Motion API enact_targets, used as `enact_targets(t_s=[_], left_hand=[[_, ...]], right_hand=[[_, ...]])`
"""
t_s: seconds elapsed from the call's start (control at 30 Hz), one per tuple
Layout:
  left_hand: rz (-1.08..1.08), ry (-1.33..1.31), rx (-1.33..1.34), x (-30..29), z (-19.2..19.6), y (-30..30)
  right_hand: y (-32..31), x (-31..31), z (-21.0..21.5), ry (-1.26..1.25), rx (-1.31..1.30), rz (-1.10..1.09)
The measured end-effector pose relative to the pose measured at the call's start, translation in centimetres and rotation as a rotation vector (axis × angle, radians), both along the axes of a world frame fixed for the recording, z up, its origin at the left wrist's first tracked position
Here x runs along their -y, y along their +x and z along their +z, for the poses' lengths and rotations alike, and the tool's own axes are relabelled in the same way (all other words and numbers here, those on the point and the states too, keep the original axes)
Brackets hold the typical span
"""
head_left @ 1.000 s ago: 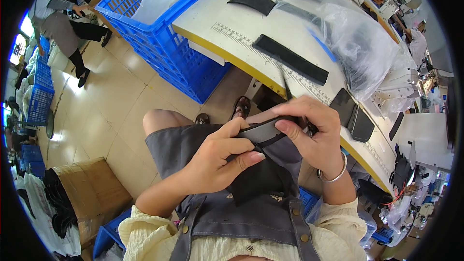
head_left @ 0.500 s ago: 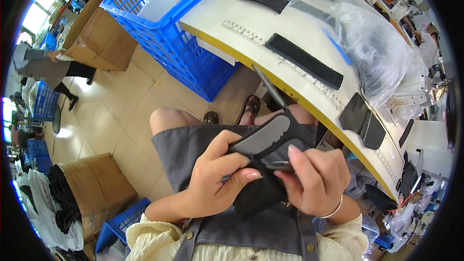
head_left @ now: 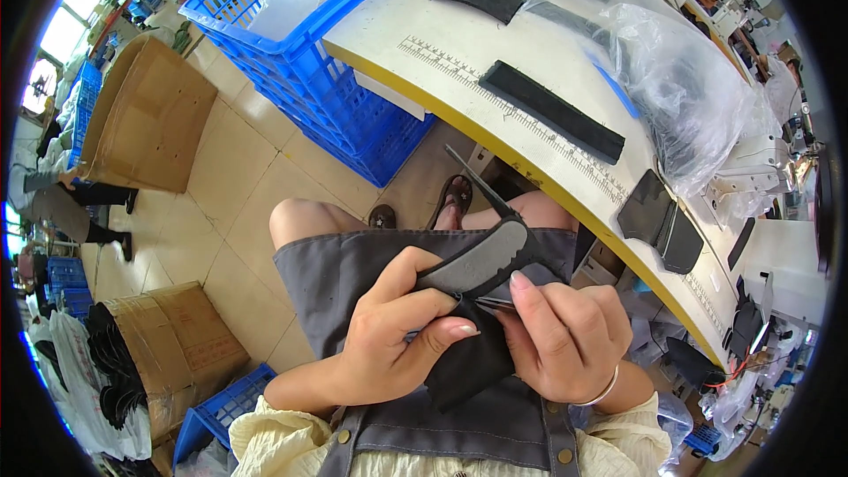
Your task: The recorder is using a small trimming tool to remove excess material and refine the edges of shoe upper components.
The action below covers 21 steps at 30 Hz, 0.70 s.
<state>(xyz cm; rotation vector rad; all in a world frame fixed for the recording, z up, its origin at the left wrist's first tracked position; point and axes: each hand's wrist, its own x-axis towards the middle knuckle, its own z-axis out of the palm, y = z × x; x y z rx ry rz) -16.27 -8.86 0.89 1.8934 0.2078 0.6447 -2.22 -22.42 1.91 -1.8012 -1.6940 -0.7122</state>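
Left hand [head_left: 393,336] and right hand [head_left: 565,340] pinch a curved grey piece [head_left: 477,261] over black fabric [head_left: 468,358]; loosened fingers could let the layers slide apart.

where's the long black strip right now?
Head view, upper right: the long black strip lies flat on the white table, beside its printed ruler edge, below the clear plastic bag, away from both hands.

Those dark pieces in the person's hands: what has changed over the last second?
Both hands have come down from near the table edge to the lap. The curved grey piece now lies on top, and the right hand has shifted beneath it. The left hand still grips the black fabric. The strips on the table have not moved.
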Motion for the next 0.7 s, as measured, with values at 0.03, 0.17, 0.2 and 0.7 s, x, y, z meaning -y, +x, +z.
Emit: enact_targets(t_s=[0.03,0.17,0.2,0.7], left_hand=[[-0.006,0.007,-0.02,0.1,0.0,0.0],[-0.006,0.033,-0.028,0.2,0.0,0.3],[-0.006,0.032,-0.025,0.3,-0.1,0.4],[-0.179,0.206,0.052,-1.8,-0.5,2.1]], right_hand=[[0.1,0.0,-0.1,0.0,0.004,0.0],[0.2,0.2,-0.1,-0.081,-0.049,0.059],[0.2,0.2,-0.1,-0.121,-0.152,0.079],[3.5,-1.8,1.8,-0.383,-0.721,0.263]])
